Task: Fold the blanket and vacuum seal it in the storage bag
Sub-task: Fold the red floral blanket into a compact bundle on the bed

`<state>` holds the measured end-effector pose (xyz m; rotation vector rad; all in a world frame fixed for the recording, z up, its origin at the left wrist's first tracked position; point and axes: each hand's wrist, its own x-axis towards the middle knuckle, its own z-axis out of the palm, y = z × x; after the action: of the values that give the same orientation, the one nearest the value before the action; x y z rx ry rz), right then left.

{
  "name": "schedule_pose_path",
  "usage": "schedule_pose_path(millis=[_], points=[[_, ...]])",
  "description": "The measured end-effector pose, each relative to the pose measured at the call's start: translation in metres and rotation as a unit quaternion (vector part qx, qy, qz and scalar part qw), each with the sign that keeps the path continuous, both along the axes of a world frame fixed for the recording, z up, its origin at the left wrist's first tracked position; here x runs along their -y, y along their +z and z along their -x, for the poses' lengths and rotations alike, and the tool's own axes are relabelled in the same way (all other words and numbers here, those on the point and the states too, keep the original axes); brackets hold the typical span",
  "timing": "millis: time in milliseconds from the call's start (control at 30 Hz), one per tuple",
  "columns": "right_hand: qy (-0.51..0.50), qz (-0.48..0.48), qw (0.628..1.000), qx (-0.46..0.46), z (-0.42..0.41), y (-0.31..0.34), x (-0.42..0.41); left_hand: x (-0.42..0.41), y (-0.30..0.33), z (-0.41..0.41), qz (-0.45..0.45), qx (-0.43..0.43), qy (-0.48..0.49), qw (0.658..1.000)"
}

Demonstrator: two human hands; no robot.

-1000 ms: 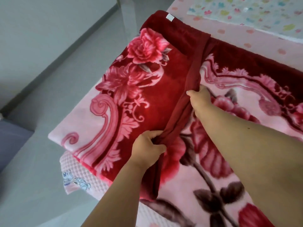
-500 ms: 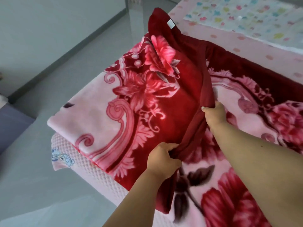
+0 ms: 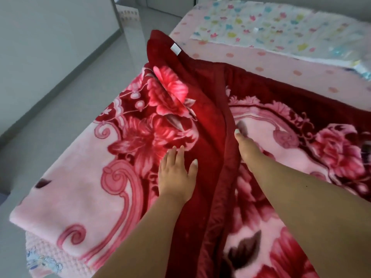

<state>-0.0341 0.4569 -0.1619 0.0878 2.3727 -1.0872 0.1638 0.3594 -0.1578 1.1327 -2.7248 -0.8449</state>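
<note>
A thick red and pink floral blanket [image 3: 128,177] lies spread over the bed, its left part folded over with a dark red hem [image 3: 222,157] running down the middle. My left hand [image 3: 176,173] lies flat on the folded layer, fingers straight, just left of the hem. My right hand [image 3: 248,149] holds the hem's edge, thumb on top and fingers hidden under the fold. A white label [image 3: 175,49] marks the blanket's far corner. A clear, shiny plastic bag [image 3: 331,43] appears to lie at the bed's far right.
The bed has a pink dotted sheet [image 3: 261,63] and a flower-print cloth [image 3: 251,21] at the far end. A white quilted pad [image 3: 40,255] sticks out under the blanket's near left corner. Grey floor [image 3: 50,117] and a wall lie to the left.
My left hand has let go of the hem and now lies flat on the folded layer. The right hand still holds the hem, which has been laid lower onto the blanket.
</note>
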Motion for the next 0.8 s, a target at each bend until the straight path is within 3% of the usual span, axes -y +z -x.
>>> schedule_pose_path(millis=[167, 400, 800], points=[[0.007, 0.036, 0.999, 0.014, 0.039, -0.01, 0.026, 0.041, -0.009, 0.07, 0.053, 0.07, -0.045, 0.995], [-0.001, 0.077, 0.997, -0.009, 0.093, -0.028, 0.073, 0.075, -0.06, 0.143, 0.105, 0.081, -0.048, 0.99], [0.002, 0.133, 0.989, -0.065, 0.165, -0.063, 0.15, 0.095, -0.148, 0.154, 0.1, -0.085, -0.022, 0.991]])
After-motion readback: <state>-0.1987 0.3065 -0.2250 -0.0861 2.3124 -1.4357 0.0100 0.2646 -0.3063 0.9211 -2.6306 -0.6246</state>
